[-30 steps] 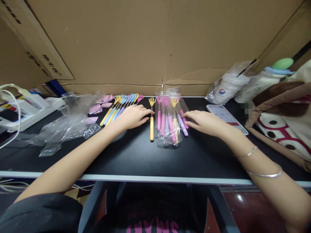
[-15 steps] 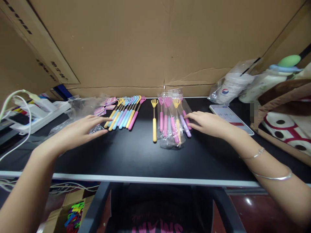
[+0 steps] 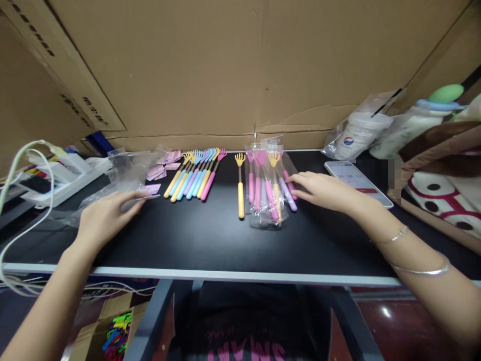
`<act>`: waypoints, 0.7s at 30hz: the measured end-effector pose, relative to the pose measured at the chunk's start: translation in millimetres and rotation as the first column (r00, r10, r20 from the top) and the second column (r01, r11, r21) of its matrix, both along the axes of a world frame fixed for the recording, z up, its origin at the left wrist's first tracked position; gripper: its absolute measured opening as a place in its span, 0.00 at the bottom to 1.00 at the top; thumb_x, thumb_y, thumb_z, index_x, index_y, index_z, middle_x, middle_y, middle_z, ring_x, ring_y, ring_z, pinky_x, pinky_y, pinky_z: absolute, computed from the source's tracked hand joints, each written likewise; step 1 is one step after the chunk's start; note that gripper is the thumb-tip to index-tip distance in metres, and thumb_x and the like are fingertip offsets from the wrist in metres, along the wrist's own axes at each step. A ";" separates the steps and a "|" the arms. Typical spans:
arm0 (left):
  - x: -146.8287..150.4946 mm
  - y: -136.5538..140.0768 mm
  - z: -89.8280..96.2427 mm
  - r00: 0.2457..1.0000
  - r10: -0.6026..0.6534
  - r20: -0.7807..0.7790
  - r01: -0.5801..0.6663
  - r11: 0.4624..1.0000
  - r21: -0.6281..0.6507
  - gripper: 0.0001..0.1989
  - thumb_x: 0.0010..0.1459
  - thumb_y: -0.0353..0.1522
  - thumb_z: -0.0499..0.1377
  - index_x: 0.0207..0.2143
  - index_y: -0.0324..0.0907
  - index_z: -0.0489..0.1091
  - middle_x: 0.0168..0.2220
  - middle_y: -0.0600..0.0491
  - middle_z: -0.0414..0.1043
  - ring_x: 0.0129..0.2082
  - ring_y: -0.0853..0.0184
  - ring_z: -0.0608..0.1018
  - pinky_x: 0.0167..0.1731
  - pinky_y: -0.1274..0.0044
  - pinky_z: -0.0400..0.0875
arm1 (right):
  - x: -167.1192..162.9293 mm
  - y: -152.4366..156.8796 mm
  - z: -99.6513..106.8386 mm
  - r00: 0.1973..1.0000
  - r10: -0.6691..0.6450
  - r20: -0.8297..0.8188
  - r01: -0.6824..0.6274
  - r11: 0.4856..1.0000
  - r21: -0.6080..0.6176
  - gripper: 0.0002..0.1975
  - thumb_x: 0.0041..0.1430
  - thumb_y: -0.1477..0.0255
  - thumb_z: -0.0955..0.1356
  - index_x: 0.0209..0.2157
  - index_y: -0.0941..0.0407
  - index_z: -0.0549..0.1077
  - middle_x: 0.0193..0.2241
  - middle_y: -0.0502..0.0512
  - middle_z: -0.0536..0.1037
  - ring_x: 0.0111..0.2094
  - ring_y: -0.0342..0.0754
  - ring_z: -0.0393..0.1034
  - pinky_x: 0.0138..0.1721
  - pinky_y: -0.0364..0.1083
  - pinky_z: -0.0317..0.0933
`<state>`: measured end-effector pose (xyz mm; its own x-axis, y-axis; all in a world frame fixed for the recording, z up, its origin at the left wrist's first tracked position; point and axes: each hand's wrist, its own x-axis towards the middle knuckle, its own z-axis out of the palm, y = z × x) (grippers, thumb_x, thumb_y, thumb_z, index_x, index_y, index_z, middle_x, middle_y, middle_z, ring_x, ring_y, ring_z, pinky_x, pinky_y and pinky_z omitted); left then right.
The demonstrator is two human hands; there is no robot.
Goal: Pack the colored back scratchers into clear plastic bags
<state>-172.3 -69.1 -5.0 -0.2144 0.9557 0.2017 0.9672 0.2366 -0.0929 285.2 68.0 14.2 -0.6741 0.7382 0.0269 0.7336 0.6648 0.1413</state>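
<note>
My left hand [image 3: 107, 216] is over the left side of the desk, thumb and fingers pinched on a thin pale flat piece [image 3: 146, 197]. It is seen nearly edge-on, so its kind is unclear. Close behind are small pink cards [image 3: 157, 173] and a crumpled clear plastic bag [image 3: 130, 168]. To the right, a row of back scratchers [image 3: 193, 183] has yellow, blue, purple and pink handles. My right hand [image 3: 319, 190] lies open, fingertips at the edge of several back scratchers in clear bags [image 3: 267, 200]. One loose yellow back scratcher [image 3: 241, 198] lies just left of these.
A phone [image 3: 358, 183] lies beyond my right forearm. A bagged cup [image 3: 356, 138], a bottle [image 3: 424, 125] and a brown bag [image 3: 432, 150] stand at the right. A power strip [image 3: 71, 183] with cables sits left. Cardboard [image 3: 225, 70] walls the back.
My left hand has drawn back to the left, away from the scratcher row, and its spread fingers have closed on the thin pale piece. My right hand has stayed almost still.
</note>
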 end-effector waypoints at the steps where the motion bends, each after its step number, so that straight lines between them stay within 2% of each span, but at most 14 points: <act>1: 1.2 0.6 3.1 0.998 0.062 0.006 -0.062 0.998 0.021 0.21 0.65 0.45 0.43 0.49 0.52 0.72 0.46 0.55 0.78 0.43 0.58 0.79 0.30 0.76 0.66 | 0.0 -0.1 0.0 1.000 0.002 0.000 -0.002 1.000 -0.002 0.20 0.66 0.64 0.59 0.51 0.60 0.70 0.44 0.65 0.78 0.42 0.57 0.75 0.39 0.51 0.65; 3: 1.6 4.7 8.5 0.988 0.142 0.053 -0.147 0.983 0.112 0.21 0.65 0.46 0.45 0.50 0.51 0.71 0.42 0.56 0.79 0.41 0.59 0.79 0.27 0.79 0.63 | -0.4 -0.5 0.5 1.000 0.002 -0.003 -0.002 1.000 -0.009 0.19 0.67 0.64 0.59 0.52 0.60 0.69 0.42 0.65 0.78 0.40 0.57 0.75 0.38 0.50 0.65; 5: -0.3 13.4 12.7 0.981 0.102 0.167 -0.145 0.951 0.274 0.18 0.64 0.43 0.48 0.48 0.49 0.72 0.41 0.57 0.79 0.41 0.63 0.80 0.30 0.80 0.66 | -1.4 -1.6 2.0 1.000 -0.002 -0.010 0.002 1.000 -0.024 0.18 0.66 0.66 0.59 0.50 0.58 0.70 0.39 0.63 0.79 0.38 0.55 0.76 0.36 0.49 0.64; 6: -1.6 19.4 14.5 0.971 0.017 0.238 -0.105 0.927 0.361 0.16 0.64 0.41 0.49 0.46 0.48 0.73 0.43 0.57 0.79 0.42 0.65 0.80 0.34 0.80 0.68 | -2.2 -2.4 3.1 1.000 -0.006 -0.013 0.005 0.999 -0.033 0.16 0.66 0.67 0.59 0.49 0.57 0.70 0.37 0.62 0.79 0.36 0.54 0.76 0.34 0.48 0.63; 8: -3.9 34.2 18.8 0.899 -0.183 0.397 -0.054 0.854 0.517 0.14 0.62 0.37 0.52 0.45 0.43 0.72 0.43 0.56 0.79 0.40 0.69 0.80 0.39 0.80 0.72 | -3.6 -4.3 5.3 1.000 -0.019 -0.016 0.018 0.999 -0.048 0.14 0.65 0.70 0.59 0.48 0.56 0.71 0.35 0.59 0.80 0.34 0.53 0.76 0.33 0.47 0.62; 12: -4.2 66.6 32.6 0.768 -0.378 0.518 -0.129 0.700 0.703 0.13 0.59 0.36 0.58 0.45 0.40 0.72 0.41 0.54 0.80 0.35 0.71 0.80 0.32 0.82 0.73 | -4.7 -6.8 6.8 0.999 -0.053 0.002 0.053 0.997 -0.052 0.15 0.66 0.69 0.59 0.50 0.56 0.69 0.36 0.60 0.80 0.34 0.53 0.76 0.33 0.47 0.62; 15: 1.6 85.9 46.7 0.750 -0.459 0.475 -0.119 0.614 0.781 0.21 0.60 0.46 0.58 0.47 0.41 0.70 0.41 0.54 0.80 0.32 0.72 0.80 0.26 0.84 0.70 | -3.8 -6.5 4.8 0.998 -0.068 0.016 0.068 0.997 -0.034 0.16 0.66 0.67 0.59 0.52 0.57 0.68 0.36 0.61 0.80 0.35 0.54 0.76 0.32 0.47 0.62; 18: 17.9 96.4 61.0 0.783 -0.522 0.339 0.000 0.544 0.839 0.28 0.60 0.54 0.53 0.49 0.41 0.67 0.43 0.55 0.79 0.33 0.72 0.79 0.26 0.84 0.70 | -3.0 -5.6 2.8 0.998 -0.056 0.018 0.056 0.998 -0.016 0.17 0.66 0.67 0.59 0.52 0.56 0.68 0.36 0.60 0.80 0.35 0.54 0.76 0.32 0.47 0.62; 21: 48.7 96.4 73.1 0.769 -0.615 0.175 0.163 0.454 0.876 0.28 0.65 0.52 0.48 0.51 0.39 0.65 0.42 0.53 0.79 0.34 0.74 0.79 0.29 0.83 0.71 | -3.2 -6.1 2.5 0.998 -0.060 0.026 0.060 0.998 -0.014 0.18 0.66 0.67 0.59 0.53 0.57 0.67 0.35 0.61 0.79 0.35 0.54 0.76 0.33 0.47 0.63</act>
<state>-123.6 27.3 68.1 -0.1334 0.4354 0.8903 0.8397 -0.4275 0.3349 282.0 62.0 16.7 -0.6288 0.7776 -0.0009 0.7685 0.6217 0.1513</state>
